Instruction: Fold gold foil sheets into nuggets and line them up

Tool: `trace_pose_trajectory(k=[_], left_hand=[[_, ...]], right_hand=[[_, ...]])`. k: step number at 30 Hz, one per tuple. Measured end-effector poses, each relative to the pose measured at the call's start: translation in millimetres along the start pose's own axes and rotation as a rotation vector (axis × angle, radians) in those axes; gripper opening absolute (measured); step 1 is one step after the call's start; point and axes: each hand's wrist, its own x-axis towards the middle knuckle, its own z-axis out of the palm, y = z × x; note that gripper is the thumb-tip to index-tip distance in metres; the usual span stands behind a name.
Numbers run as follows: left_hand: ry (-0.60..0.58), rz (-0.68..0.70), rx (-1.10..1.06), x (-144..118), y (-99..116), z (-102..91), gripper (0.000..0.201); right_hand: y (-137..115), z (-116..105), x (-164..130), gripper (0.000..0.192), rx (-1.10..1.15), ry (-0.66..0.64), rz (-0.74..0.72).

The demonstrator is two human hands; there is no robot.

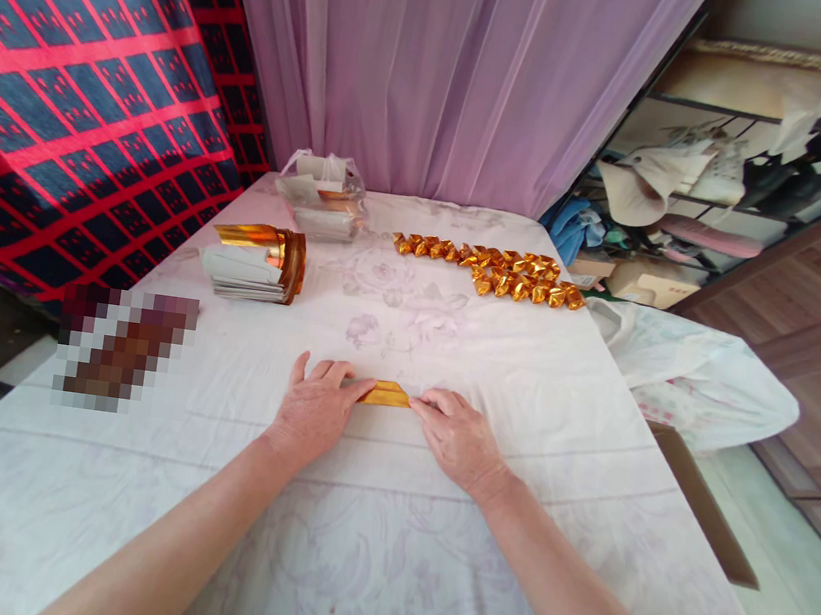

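Home room, serving as craft space: sheer lilac curtain (449, 71) hanging behind white floral-clothed table (364, 544); cluttered metal clothes shelf (706, 185) standing right of the curtain.

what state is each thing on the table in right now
gold paper strip: folded flat, pressed on the cloth by both hands
left hand: palm down, fingertips on the strip
right hand: palm down, fingertips on the strip
folded gold pieces: finished, lined in rows
paper stack: unfolded, piled
plastic bag: open

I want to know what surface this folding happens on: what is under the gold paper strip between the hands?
The gold paper strip lies on a pale floral cloth. The left hand and right hand cover its ends; whatever is beneath the cloth is hidden.
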Motion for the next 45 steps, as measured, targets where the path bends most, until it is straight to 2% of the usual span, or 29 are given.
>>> trace_pose_trajectory(k=[4,7,13,19,23,25,27,31,34,36,45], left_hand=[[0.034,0.038,-0.028,-6,-9,3.3,0.045],[0.029,0.133,-0.037,-14,-22,3.7,0.045],[-0.006,0.299,0.104,-27,-34,-5.8,0.053],[0.07,0.396,0.278,-34,-16,-10.2,0.051],[0.065,0.531,0.448,-29,5,-10.4,0.037],[0.068,0.592,0.496,-25,9,-10.6,0.031],[0.069,0.565,0.479,-23,5,-10.6,0.032],[0.094,0.341,0.228,-30,-15,-7.4,0.043],[0.116,0.166,0.035,-37,-23,-1.7,0.033],[0.128,0.096,-0.049,-39,-21,2.1,0.028],[0.159,0.023,-0.144,-24,1,8.5,0.028]], right_hand=[[5,-1,-2,0.036,0.035,-0.003,-0.054],[5,-1,-2,0.038,0.029,0.006,-0.054],[0,-4,-2,0.039,-0.001,-0.012,-0.031],[-4,-4,-2,0.036,-0.021,0.03,-0.017],[-4,0,-3,0.031,-0.07,0.069,-0.03],[-4,3,-4,0.028,-0.093,0.1,-0.042],[-3,6,-4,0.027,-0.096,0.134,-0.046],[-1,9,-6,0.029,-0.068,0.177,-0.038],[-1,9,-6,0.029,-0.052,0.189,-0.04],[-1,9,-6,0.028,-0.042,0.196,-0.038],[-2,10,-7,0.026,-0.006,0.256,-0.041]])
